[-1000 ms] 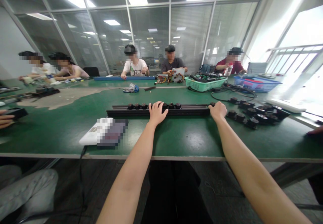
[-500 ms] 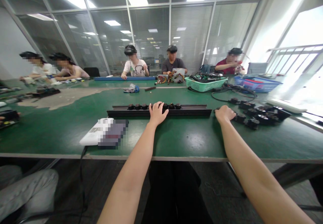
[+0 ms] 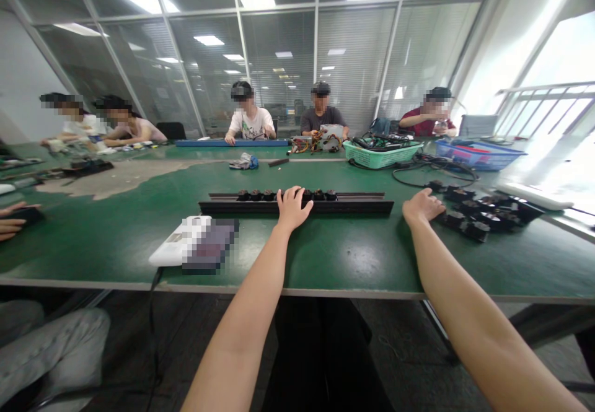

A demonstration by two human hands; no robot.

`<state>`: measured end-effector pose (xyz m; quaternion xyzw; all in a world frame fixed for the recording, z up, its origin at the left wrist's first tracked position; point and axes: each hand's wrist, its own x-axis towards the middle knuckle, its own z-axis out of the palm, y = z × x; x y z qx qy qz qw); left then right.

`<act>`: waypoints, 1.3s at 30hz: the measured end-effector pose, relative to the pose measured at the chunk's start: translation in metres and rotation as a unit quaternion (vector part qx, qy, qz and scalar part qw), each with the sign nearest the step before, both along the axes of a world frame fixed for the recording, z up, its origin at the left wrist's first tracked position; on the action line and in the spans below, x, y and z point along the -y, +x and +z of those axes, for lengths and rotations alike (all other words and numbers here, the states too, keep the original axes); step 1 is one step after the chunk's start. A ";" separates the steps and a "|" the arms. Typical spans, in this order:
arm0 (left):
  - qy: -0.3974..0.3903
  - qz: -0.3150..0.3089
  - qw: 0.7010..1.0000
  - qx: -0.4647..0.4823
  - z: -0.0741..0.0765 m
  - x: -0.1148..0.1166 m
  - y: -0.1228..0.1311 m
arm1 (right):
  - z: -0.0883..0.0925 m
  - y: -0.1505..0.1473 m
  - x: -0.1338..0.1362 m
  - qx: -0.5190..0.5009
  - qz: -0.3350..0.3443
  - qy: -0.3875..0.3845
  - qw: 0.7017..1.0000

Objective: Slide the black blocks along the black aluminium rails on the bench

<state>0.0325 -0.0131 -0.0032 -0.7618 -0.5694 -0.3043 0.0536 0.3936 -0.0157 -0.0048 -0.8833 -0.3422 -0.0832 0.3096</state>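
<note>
My left hand (image 3: 294, 209) lies over the middle of a long black rail (image 3: 353, 208), fingers spread and resting on it. Small black socket-like modules (image 3: 255, 195) sit in a row along the rail, some hidden behind that hand. Past the rail's right end, my right hand (image 3: 424, 206) reaches over the table with its fingers apart, at the near left side of a group of loose black modules (image 3: 476, 231). I see nothing held in it, though its fingertips are partly hidden.
A white device (image 3: 174, 248) with a cable and a dark blurred object (image 3: 211, 254) lie left of my forearm. Farther back are a blue-grey cloth (image 3: 244, 162), a green basket (image 3: 383, 155) of cables and a blue basket (image 3: 481, 155). Several people sit around the table.
My right hand has moved right toward the loose modules, and its fingers have spread from a closed shape. My left hand stays on the rail. Another person's hand shows at the left edge.
</note>
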 end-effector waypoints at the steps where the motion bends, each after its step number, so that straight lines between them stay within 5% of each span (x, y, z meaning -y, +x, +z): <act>1: 0.000 0.000 1.000 0.001 0.000 0.000 0.000 | 0.005 -0.004 0.001 0.007 0.014 0.008 1.000; 7: -0.001 0.003 1.000 0.004 0.000 0.001 0.001 | 0.028 -0.065 0.007 0.085 0.233 0.077 0.966; 12: 0.005 0.002 1.000 0.000 -0.001 0.000 -0.001 | 0.030 -0.130 0.006 0.054 0.409 0.018 0.911; 20: 0.011 0.007 1.000 -0.009 -0.002 -0.002 -0.002 | 0.046 -0.180 0.003 0.046 0.361 -0.110 0.925; 31: 0.007 0.003 1.000 0.000 0.000 0.001 -0.001 | 0.029 -0.173 0.005 0.013 0.346 -0.039 0.937; 39: 0.007 0.002 1.000 -0.003 0.000 0.002 0.000 | 0.029 -0.169 0.006 0.023 0.361 -0.055 0.931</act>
